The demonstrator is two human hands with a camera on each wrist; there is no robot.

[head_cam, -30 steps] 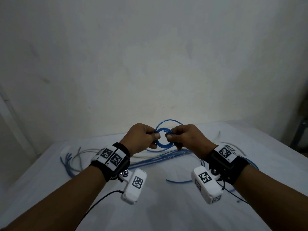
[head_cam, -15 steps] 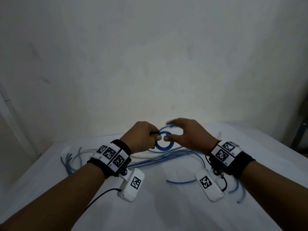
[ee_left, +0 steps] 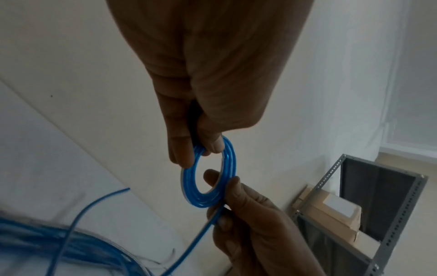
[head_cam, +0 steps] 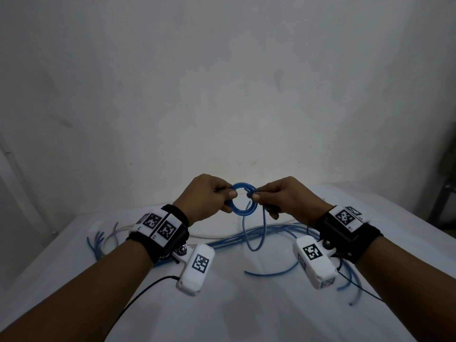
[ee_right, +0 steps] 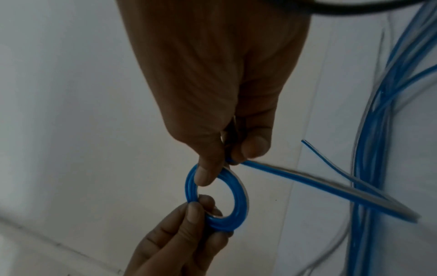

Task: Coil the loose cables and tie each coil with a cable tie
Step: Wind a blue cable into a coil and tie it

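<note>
A small coil of blue cable (head_cam: pixel 243 211) (ee_left: pixel 189 190) (ee_right: pixel 240 198) is held up above the white table (head_cam: pixel 246 304). My left hand (head_cam: pixel 212 197) (ee_left: pixel 194 149) pinches the coil's left side between thumb and fingers. My right hand (head_cam: pixel 278 197) (ee_right: pixel 227 164) pinches the coil's right side and also grips the cable's free tail (head_cam: pixel 254 240) (ee_right: pixel 319 184), which hangs in a loop down to the table. No cable tie is visible.
A bundle of loose blue cables (head_cam: pixel 246 236) (ee_left: pixel 47 242) and a white one (head_cam: pixel 209 235) lie across the table behind my hands. More blue ends (head_cam: pixel 95 243) lie at the left. A grey metal shelf with cardboard boxes (ee_left: pixel 354 214) stands to the right.
My right hand, which had opened and swung around the coil half a second ago, now pinches the coil again. The free tail now hangs in a loop below the coil.
</note>
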